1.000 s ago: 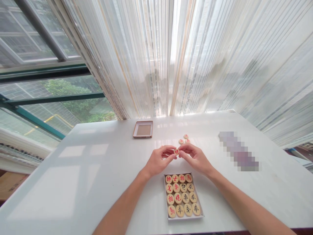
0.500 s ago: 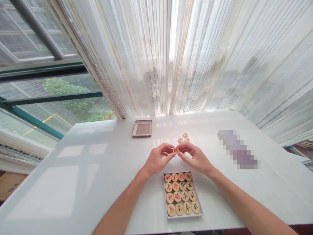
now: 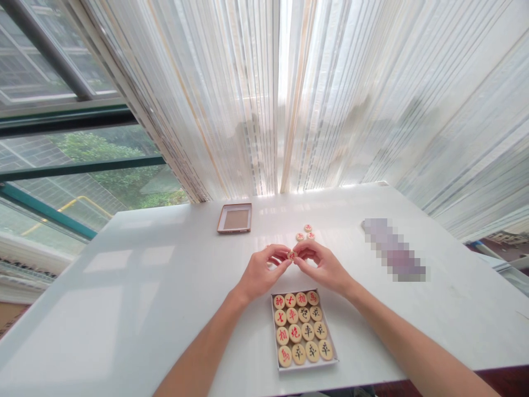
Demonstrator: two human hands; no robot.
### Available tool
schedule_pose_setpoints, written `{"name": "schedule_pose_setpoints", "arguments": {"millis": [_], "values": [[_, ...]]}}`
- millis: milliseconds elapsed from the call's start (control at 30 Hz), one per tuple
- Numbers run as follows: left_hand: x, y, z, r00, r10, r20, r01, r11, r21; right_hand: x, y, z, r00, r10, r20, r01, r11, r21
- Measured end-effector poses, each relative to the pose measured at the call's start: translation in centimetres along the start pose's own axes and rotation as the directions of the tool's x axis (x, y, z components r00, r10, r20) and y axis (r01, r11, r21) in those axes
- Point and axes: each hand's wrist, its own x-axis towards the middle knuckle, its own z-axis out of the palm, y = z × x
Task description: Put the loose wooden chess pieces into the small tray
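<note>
Saw a white, glossy table (image 3: 165, 309), with window light lying in pale patches (image 3: 155, 255) on its left. Found near its front edge a shallow box (image 3: 308, 366), packed four by four with round pieces (image 3: 308, 331). Noted, toward the back, a square brown-rimmed tray (image 3: 235, 220), well left of three loose red-marked pieces (image 3: 308, 227) set close together. Saw a long blurred-out item (image 3: 392, 251) slanting at right, unidentifiable.

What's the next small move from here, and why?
Probably lower the held piece to the table beside the trio of red-marked pieces: left hand and right hand pinch it, while the box shows four full rows of four, no visible gap.
</note>
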Motion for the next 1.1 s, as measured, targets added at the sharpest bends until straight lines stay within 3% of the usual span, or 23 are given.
{"name": "schedule_pose_setpoints", "arguments": {"millis": [333, 767, 933, 1100], "values": [[0.04, 0.01, 0.01, 1.000, 0.021, 0.016, -0.022, 1.000, 0.011, 0.15, 0.50, -0.18, 0.993, 0.080, 0.091, -0.097, 0.973, 0.208], [-0.03, -0.10, 0.19, 0.999, 0.035, 0.001, -0.035, 0.999, 0.031, 0.17, 0.51, -0.24, 0.984, 0.126, 0.126, -0.155, 0.955, 0.255], [-0.19, -0.29, 0.26, 0.996, 0.087, -0.006, -0.086, 0.993, 0.081, 0.24, 0.83, -0.28, 0.975, 0.160, 0.154, -0.199, 0.937, 0.288], [-0.25, -0.51, 0.45, 0.991, 0.135, -0.023, -0.133, 0.987, 0.091, 0.41, 1.00, -0.24, 0.983, 0.140, 0.115, -0.168, 0.943, 0.288]]}}
